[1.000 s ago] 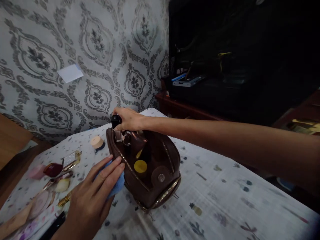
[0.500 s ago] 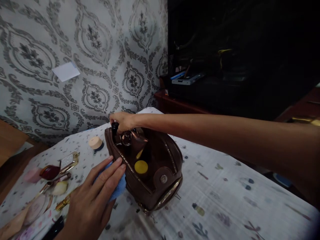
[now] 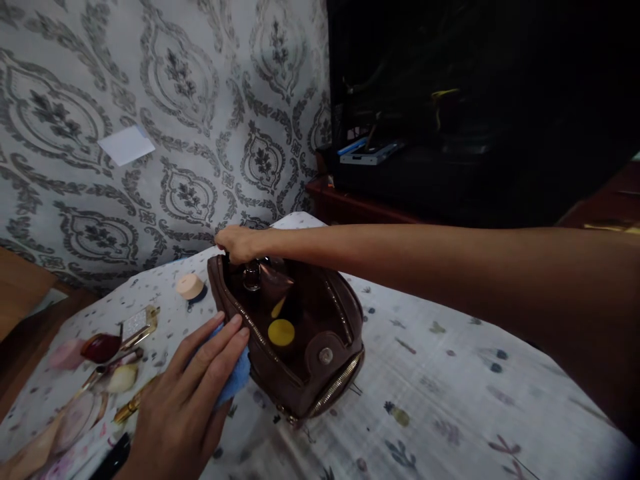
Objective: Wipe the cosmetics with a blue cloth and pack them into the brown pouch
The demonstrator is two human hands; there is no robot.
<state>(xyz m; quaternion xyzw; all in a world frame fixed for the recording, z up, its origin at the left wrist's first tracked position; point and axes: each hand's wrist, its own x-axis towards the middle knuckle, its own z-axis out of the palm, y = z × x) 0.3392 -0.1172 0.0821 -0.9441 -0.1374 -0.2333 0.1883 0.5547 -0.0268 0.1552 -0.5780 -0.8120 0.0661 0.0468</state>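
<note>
A brown cosmetic bag (image 3: 280, 390) stands unzipped on the table, its mouth facing up. Inside it show a round yellow item (image 3: 281, 332), a shiny brownish tube (image 3: 275, 283) and a clear, glassy item (image 3: 251, 275). My left hand (image 3: 187, 393) holds a blue cloth (image 3: 235, 377) against the bag's near left side, fingers laid over the cloth. At the bag's far end, my right hand (image 3: 237, 243) is closed with its fingers bent down at the rim. A dark bit shows below those fingers, but what they grip is hidden.
Left of the bag lie a cream-coloured round jar (image 3: 190, 287), a pink sponge (image 3: 67, 355), a dark red item (image 3: 101, 347), a compact (image 3: 140, 325) and a gold tube (image 3: 135, 400). A patterned cloth (image 3: 440, 400) covers the table. A wallpapered wall (image 3: 190, 180) rises behind.
My right hand has risen slightly and shifted left at the bag's far end; the black item under it is now mostly hidden. My left hand stays on the blue cloth.
</note>
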